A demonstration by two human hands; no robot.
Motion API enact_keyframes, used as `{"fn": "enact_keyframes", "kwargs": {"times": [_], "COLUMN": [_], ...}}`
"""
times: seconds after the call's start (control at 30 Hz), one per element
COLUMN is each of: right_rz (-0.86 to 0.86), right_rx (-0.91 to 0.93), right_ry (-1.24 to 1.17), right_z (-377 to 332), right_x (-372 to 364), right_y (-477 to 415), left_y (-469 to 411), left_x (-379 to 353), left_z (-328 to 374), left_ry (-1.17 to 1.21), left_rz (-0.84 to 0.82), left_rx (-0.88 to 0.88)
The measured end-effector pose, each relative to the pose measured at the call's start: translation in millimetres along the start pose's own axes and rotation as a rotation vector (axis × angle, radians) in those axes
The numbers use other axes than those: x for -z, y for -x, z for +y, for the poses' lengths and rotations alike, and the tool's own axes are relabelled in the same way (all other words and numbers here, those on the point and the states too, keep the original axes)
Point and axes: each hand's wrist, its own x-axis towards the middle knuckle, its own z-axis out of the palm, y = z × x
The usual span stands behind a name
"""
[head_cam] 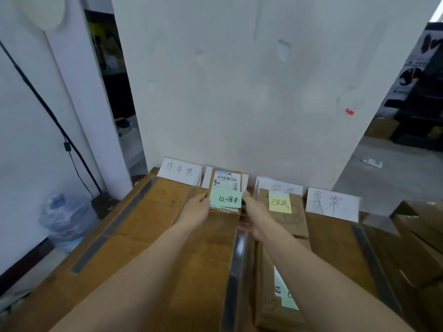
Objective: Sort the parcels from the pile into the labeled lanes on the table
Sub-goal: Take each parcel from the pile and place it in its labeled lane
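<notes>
Spanning the lower half of the frame, the wooden table (pixel 148 226) is split by grey tape strips (pixel 235 271) into lanes that run up the picture toward a white wall panel (pixel 239 92). At the right edge lies the pile (pixel 419 248) of brown boxes. In the 3rd lane from the left, 2 sorted boxes lie end to end: a near box (pixel 268 295) at bottom centre and a far box (pixel 294 221) bearing a yellow note (pixel 280 202).

Just left of that, at the far end of the 2nd lane, is the parcel (pixel 226 185), its long axis pointing up the lane toward the wall, its far end covering that lane's card. The left hand (pixel 195 208) grasps its left edge and the right hand (pixel 251 207) its right edge, so it lies directly between the 2 hands, both about equally near. Whether it rests flat or leans on the card behind, I cannot tell.

A green note (pixel 226 199) covers its near half. White lane cards stand at the left (pixel 179 171) and right (pixel 333 203).

Judging by this, the placing is nearly done; letting go needs only both hands drawn apart sideways, minding the far box beside the right wrist.
</notes>
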Motion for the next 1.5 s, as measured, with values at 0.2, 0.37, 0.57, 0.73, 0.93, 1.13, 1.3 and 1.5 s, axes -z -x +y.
{"fn": "enact_keyframes", "kwargs": {"times": [0.2,0.37,0.57,0.73,0.93,1.13,1.3,1.5], "right_rz": [-0.037,0.002,0.035,0.085,0.128,0.134,0.149,0.157], "right_rx": [-0.015,-0.06,-0.076,-0.091,-0.081,-0.045,0.053,0.175], "right_ry": [0.117,0.127,0.167,0.199,0.225,0.316,0.541,0.902], "right_z": [12.6,27.1,36.6,44.8,49.5,45.0,36.0,14.0], "right_x": [-17.3,-28.1,-38.9,-43.1,-47.4,-50.3,-49.2,-37.6], "right_y": [-46.2,-84.6,-116.4,-134.0,-147.6,-148.8,-133.3,-108.3], "left_y": [-44.6,-79.7,-112.3,-128.0,-140.7,-147.7,-148.9,-145.3], "left_x": [-1.7,-3.5,-9.4,-14.4,-17.8,-20.3,-14.3,-6.0], "left_z": [-16.2,-36.0,-52.0,-56.2,-59.1,-61.0,-48.0,-33.2], "left_ry": [-0.085,-0.092,-0.13,-0.16,-0.178,-0.263,-0.493,-0.599], "left_rz": [0.013,-0.038,-0.09,-0.118,-0.124,-0.135,-0.13,-0.158], "left_rx": [0.043,0.079,0.12,0.142,0.143,0.11,0.038,-0.227]}}
